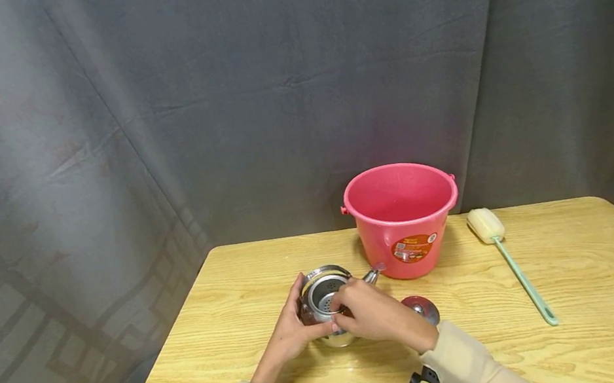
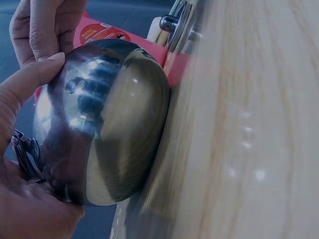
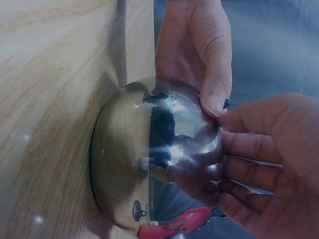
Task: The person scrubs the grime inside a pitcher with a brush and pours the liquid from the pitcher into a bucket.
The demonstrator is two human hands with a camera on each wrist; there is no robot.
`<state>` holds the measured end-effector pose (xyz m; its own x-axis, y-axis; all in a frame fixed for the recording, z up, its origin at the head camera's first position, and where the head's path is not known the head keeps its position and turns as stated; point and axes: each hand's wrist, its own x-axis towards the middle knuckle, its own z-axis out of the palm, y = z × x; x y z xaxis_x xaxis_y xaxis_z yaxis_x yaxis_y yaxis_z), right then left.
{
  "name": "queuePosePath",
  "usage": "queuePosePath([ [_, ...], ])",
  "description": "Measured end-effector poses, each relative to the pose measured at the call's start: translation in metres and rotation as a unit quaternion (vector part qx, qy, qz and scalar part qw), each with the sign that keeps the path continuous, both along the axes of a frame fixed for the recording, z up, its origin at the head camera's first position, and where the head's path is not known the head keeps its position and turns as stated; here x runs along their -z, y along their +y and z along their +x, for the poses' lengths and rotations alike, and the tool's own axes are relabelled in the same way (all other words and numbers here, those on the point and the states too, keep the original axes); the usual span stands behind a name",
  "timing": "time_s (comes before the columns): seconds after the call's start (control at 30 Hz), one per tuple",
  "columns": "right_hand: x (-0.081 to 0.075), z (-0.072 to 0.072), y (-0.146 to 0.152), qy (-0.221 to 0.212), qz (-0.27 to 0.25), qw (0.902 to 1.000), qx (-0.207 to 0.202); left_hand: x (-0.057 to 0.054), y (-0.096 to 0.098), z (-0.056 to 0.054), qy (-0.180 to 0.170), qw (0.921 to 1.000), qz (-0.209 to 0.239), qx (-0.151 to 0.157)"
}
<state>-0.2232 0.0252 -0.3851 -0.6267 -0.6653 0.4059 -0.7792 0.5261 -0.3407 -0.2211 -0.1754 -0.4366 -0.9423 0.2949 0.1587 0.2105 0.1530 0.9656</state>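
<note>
A shiny steel teapot point(image 1: 338, 340) stands on the wooden table, its spout towards the pink bucket and its hoop handle tipped back. Inside its open mouth sits a perforated strainer point(image 1: 319, 293). My left hand point(image 1: 295, 331) holds the pot's left side, thumb across the front. With curled fingers my right hand point(image 1: 373, 308) pinches the strainer's rim at the near right; its fingertips are partly hidden. The right wrist view shows both thumbs close together at the top of the pot. Beside the right hand lies the round lid point(image 1: 423, 309), knob up.
A pink bucket point(image 1: 374, 244) stands behind the teapot, close to the spout. To the right lies a sponge brush point(image 1: 525, 281) with a long green handle. Grey curtains point(image 1: 293, 101) hang behind the table point(image 1: 606, 279).
</note>
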Motion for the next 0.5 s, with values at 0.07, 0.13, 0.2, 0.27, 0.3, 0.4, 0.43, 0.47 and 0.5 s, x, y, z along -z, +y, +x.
queuePosePath([
  [0.07, 0.0002, 0.0002, -0.0001, 0.003, -0.002, 1.0, 0.001, -0.0005, 0.0001, 0.0002, 0.001, 1.0, -0.003, -0.001],
  [0.13, 0.0005, 0.0005, -0.0003, 0.005, -0.004, 1.0, 0.003, -0.0007, 0.0001, 0.0004, 0.003, 1.0, -0.006, -0.002],
  [0.2, 0.0007, 0.0006, -0.0005, 0.006, -0.006, 1.0, 0.005, -0.0008, 0.0001, 0.0006, 0.004, 0.9999, -0.009, -0.004],
  [0.27, 0.0008, 0.0007, -0.0006, 0.006, -0.008, 0.9999, 0.006, -0.001, 0.0003, 0.0007, 0.005, 0.9999, -0.01, -0.005],
  [0.3, 0.0008, 0.0008, -0.0006, 0.007, -0.008, 0.9999, 0.006, -0.0012, 0.0004, 0.0007, 0.006, 0.9999, -0.009, -0.005],
  [0.4, 0.001, 0.0007, -0.0007, 0.005, -0.009, 0.9999, 0.01, -0.0014, 0.0007, 0.0007, 0.008, 0.9999, -0.008, -0.005],
  [0.43, 0.001, 0.0006, -0.0008, 0.005, -0.009, 0.9999, 0.011, -0.0014, 0.0007, 0.0008, 0.008, 0.9999, -0.008, -0.005],
  [0.47, 0.0011, 0.0005, -0.0009, 0.005, -0.009, 0.9999, 0.013, -0.0013, 0.0007, 0.0008, 0.007, 0.9999, -0.008, -0.006],
  [0.5, 0.0011, 0.0004, -0.001, 0.005, -0.009, 0.9999, 0.014, -0.0013, 0.0006, 0.0008, 0.008, 0.9999, -0.01, -0.007],
])
